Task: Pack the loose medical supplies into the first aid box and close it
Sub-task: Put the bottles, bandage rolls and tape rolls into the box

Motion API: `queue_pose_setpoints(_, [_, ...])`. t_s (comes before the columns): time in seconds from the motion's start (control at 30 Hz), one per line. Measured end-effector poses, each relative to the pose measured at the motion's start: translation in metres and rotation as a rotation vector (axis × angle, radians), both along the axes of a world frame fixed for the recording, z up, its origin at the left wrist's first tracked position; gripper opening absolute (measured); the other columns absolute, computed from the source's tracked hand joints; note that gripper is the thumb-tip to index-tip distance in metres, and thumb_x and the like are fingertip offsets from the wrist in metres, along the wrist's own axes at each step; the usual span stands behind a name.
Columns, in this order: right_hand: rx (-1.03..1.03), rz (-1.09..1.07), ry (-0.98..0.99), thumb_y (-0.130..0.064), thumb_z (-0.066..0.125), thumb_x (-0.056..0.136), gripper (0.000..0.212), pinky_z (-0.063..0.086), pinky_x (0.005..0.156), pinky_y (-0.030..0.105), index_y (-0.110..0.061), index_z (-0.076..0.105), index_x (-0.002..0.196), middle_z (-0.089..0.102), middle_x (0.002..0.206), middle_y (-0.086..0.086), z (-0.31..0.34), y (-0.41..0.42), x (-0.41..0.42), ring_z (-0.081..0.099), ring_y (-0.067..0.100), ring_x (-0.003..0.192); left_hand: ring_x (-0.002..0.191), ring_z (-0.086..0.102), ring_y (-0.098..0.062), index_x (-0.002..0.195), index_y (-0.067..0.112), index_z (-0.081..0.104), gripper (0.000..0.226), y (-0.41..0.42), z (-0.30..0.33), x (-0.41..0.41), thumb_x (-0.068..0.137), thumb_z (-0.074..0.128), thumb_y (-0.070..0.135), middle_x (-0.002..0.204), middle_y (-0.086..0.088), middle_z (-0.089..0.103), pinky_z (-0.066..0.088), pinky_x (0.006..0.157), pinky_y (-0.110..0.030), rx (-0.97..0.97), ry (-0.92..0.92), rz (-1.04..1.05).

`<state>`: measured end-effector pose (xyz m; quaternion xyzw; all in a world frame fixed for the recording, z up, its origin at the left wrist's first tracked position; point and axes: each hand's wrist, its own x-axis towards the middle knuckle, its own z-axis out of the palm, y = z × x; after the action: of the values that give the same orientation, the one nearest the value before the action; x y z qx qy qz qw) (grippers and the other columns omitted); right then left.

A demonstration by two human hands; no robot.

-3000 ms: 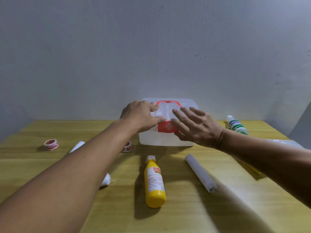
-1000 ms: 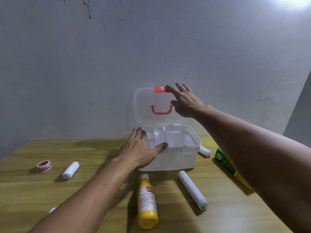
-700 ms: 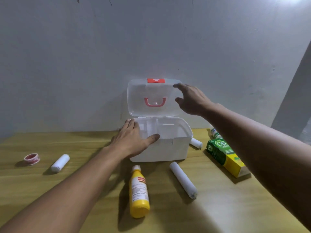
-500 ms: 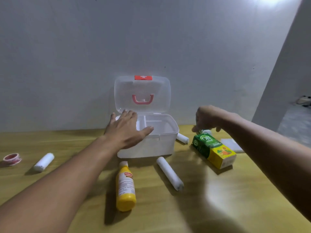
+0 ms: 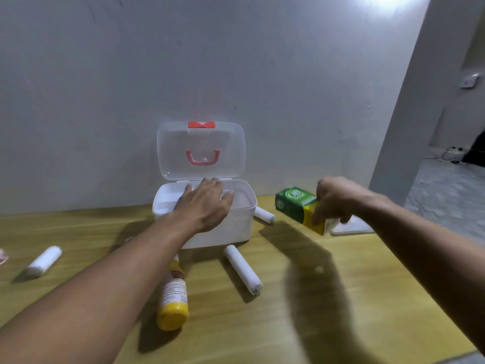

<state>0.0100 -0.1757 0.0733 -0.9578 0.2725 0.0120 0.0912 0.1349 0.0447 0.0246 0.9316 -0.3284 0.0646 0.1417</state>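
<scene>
Gripping green-yellow carton (image 5: 301, 209), rt hand (image 5: 334, 199), green end toward box (image 5: 236, 227); lt hand (image 5: 204, 203) flat.

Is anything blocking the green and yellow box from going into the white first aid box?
Yes: the left hand lies flat over the open first aid box. The right hand holds the green and yellow box beside it.

Wooden table (image 5: 328, 324) against a plain grey wall (image 5: 236, 61), bright glare top right, concrete floor (image 5: 446, 195) beyond
</scene>
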Motion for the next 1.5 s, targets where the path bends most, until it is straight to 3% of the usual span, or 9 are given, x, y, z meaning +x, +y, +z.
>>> queue_pose_setpoints(0.07, [-0.122, 0.059, -0.113, -0.019, 0.078, 0.069, 0.03, 0.061, 0.057, 0.037, -0.007, 0.068, 0.095, 0.069, 0.084, 0.014, 0.022, 0.008, 0.005, 0.07, 0.028, 0.068, 0.129, 0.041, -0.027, 0.12, 0.005, 0.049, 0.043, 0.01, 0.008, 0.006, 0.097, 0.025, 0.032, 0.137, -0.013, 0.049, 0.026, 0.111, -0.053, -0.003, -0.036, 0.051])
queue_pose_setpoints(0.17, [-0.224, 0.242, -0.208, -0.012, 0.067, 0.079, 0.028, 0.053, 0.057, 0.03, -0.01, 0.068, 0.108, 0.069, 0.098, 0.011, 0.049, 0.03, 0.021, 0.065, 0.026, 0.081, 0.134, 0.036, -0.029, 0.128, 0.003, 0.046, 0.045, 0.026, 0.012, 0.019, 0.095, 0.027, 0.027, 0.142, -0.015, 0.044, 0.025, 0.113, -0.052, 0.063, -0.043, 0.135])
queue_pose_setpoints(0.5, [-0.25, 0.541, -0.066, -0.015, 0.077, 0.077, 0.031, 0.052, 0.062, 0.023, -0.005, 0.072, 0.105, 0.072, 0.096, 0.01, 0.02, 0.095, 0.113, 0.064, 0.021, 0.078, 0.15, 0.01, -0.025, 0.147, 0.006, 0.029, 0.064, 0.037, -0.013, 0.035, 0.097, 0.023, 0.044, 0.161, -0.01, 0.019, 0.011, 0.12, -0.048, 0.132, 0.007, 0.183])
queue_pose_setpoints(0.73, [-0.088, 0.503, -0.009, -0.019, 0.087, 0.065, 0.042, 0.043, 0.047, 0.015, -0.011, 0.073, 0.104, 0.073, 0.1, 0.008, -0.02, 0.1, 0.145, 0.062, 0.017, 0.073, 0.151, 0.007, -0.023, 0.149, 0.02, 0.028, 0.055, 0.036, -0.014, 0.039, 0.097, 0.021, 0.039, 0.163, -0.003, 0.015, 0.009, 0.12, -0.051, 0.189, -0.016, 0.132])
queue_pose_setpoints(0.97, [-0.061, 0.535, -0.095, -0.009, 0.078, 0.072, 0.027, 0.059, 0.082, 0.04, -0.009, 0.075, 0.099, 0.073, 0.101, 0.013, -0.046, 0.094, 0.162, 0.069, 0.029, 0.088, 0.151, 0.005, -0.02, 0.152, 0.02, 0.02, 0.056, 0.034, -0.014, 0.036, 0.098, 0.019, 0.037, 0.163, -0.001, 0.013, 0.004, 0.12, -0.051, 0.165, 0.007, 0.136])
queue_pose_setpoints(1.17, [-0.011, 0.508, -0.233, -0.022, 0.086, 0.067, 0.043, 0.05, 0.077, 0.027, -0.007, 0.071, 0.105, 0.071, 0.103, 0.005, -0.023, 0.081, 0.133, 0.066, 0.024, 0.091, 0.149, 0.014, -0.02, 0.147, 0.015, 0.03, 0.054, 0.035, -0.009, 0.03, 0.099, 0.023, 0.038, 0.159, -0.002, 0.025, 0.012, 0.119, -0.054, 0.11, -0.063, 0.127])
queue_pose_setpoints(1.3, [0.011, 0.391, -0.473, -0.009, 0.078, 0.074, 0.022, 0.055, 0.079, 0.037, -0.002, 0.073, 0.094, 0.074, 0.096, 0.012, 0.004, 0.032, 0.087, 0.069, 0.03, 0.084, 0.142, 0.03, -0.022, 0.129, 0.011, 0.047, 0.041, 0.015, -0.002, 0.015, 0.097, 0.029, 0.03, 0.143, -0.004, 0.046, 0.022, 0.114, -0.052, 0.059, -0.217, 0.068])
queue_pose_setpoints(1.4, [-0.108, 0.266, -0.298, -0.003, 0.068, 0.075, 0.018, 0.055, 0.078, 0.033, -0.008, 0.074, 0.091, 0.075, 0.094, 0.008, -0.006, -0.019, 0.056, 0.068, 0.027, 0.085, 0.139, 0.034, -0.022, 0.128, 0.011, 0.049, 0.042, -0.014, -0.001, -0.006, 0.095, 0.031, 0.031, 0.142, -0.004, 0.048, 0.025, 0.112, -0.046, 0.015, -0.246, -0.061])
queue_pose_setpoints(1.5, [-0.175, 0.145, -0.009, 0.001, 0.052, 0.078, 0.04, 0.055, 0.081, 0.031, -0.014, 0.07, 0.11, 0.072, 0.111, 0.008, -0.029, -0.059, 0.029, 0.066, 0.028, 0.097, 0.131, 0.04, -0.025, 0.118, 0.011, 0.052, 0.039, -0.044, -0.003, -0.022, 0.095, 0.031, 0.033, 0.131, -0.007, 0.053, 0.029, 0.108, -0.041, 0.021, -0.252, -0.142])
